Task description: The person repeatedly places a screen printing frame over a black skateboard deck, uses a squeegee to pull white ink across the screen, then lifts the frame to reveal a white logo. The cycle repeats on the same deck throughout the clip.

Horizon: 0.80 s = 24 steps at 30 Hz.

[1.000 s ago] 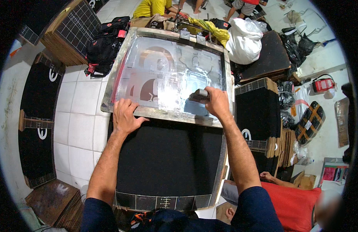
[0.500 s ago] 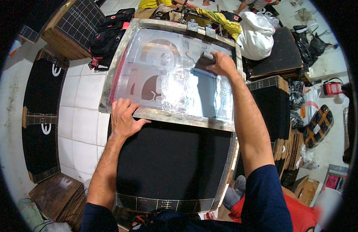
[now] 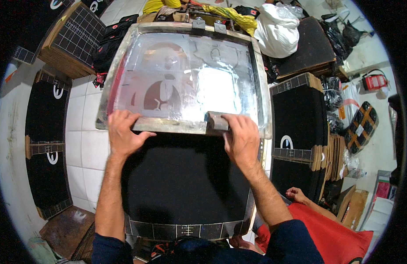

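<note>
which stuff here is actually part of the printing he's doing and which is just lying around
In use:
printing screen frame, gripped by left hand
squeegee block under right hand
black sheet beneath

Lying about:
white bag
black sheet stacks
red tool

One silver printing screen frame [image 3: 124, 72], one squeegee [image 3: 217, 121], two own hands, one white bag [image 3: 276, 28], one red tool [image 3: 374, 82], one other person's hand [image 3: 295, 194]
</note>
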Each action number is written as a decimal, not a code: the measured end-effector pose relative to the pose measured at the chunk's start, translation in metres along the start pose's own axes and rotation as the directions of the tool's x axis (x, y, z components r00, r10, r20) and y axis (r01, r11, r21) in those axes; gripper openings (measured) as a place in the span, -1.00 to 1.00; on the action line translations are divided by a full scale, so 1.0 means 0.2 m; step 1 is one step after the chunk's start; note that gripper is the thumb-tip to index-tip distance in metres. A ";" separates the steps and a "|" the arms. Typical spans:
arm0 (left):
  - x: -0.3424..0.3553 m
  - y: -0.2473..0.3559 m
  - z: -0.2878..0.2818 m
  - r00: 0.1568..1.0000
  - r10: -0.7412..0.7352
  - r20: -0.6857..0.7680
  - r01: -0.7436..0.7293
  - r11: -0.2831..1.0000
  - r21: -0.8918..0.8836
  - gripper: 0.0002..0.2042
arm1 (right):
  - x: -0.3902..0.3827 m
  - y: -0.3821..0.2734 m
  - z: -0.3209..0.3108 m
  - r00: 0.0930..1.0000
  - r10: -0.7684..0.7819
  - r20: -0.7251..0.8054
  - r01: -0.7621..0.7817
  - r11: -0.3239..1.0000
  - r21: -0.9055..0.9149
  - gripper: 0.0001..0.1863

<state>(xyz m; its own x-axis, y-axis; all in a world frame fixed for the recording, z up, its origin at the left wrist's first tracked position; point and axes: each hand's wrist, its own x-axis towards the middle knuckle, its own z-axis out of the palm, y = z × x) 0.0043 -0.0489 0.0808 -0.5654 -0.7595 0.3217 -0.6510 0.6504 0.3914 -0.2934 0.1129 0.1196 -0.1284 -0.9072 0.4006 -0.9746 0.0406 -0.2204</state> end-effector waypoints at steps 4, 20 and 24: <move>0.30 0.08 -0.42 0.958 0.243 -0.153 -0.214 0.959 0.184 -0.35 | 0.31 0.05 -0.25 0.972 -0.043 -0.230 0.017 0.994 -0.112 -0.53; -1.83 -0.95 0.15 0.555 -0.725 0.409 0.662 0.682 0.311 -0.56 | 1.42 0.10 -0.98 0.961 0.095 -0.259 -0.117 0.991 -0.070 -0.32; -2.86 -0.77 0.45 0.227 -0.829 0.511 0.891 -0.036 -0.453 -0.60 | 1.49 0.23 -0.97 0.972 0.064 -0.226 -0.115 0.968 -0.222 -0.21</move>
<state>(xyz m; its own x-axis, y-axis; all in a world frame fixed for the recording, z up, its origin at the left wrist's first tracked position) 0.3819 0.2865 -0.2412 0.1523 -0.7053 -0.6924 -0.2505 -0.7052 0.6633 -0.4126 -0.0745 0.4003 -0.2286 -0.7846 0.5763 -0.9696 0.2367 -0.0622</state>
